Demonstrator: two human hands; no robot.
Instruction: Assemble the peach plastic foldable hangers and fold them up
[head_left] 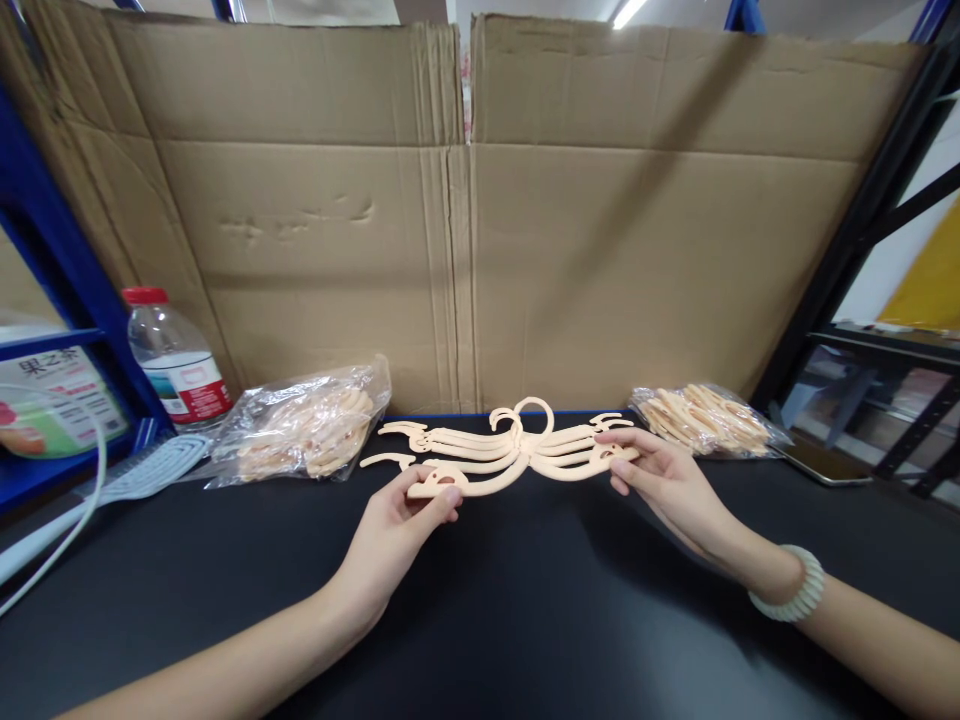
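Observation:
A stack of cream plastic hangers (pixel 510 448) with hooks at the top hovers just above the black tabletop (pixel 525 620), held at both ends. My left hand (pixel 397 530) pinches the lower left arm of the stack between thumb and fingers. My right hand (pixel 660 480) grips the right arms of the same stack, thumb on top. A pale beaded bracelet (pixel 799 585) circles my right wrist.
Clear bags of the same cream hangers lie at the left (pixel 307 425) and the right (pixel 705 418). A water bottle (pixel 176 360) with a red cap stands at the left beside a blue rack (pixel 52 270). Cardboard sheets (pixel 465 220) wall the back. A phone (pixel 817 462) lies at the right.

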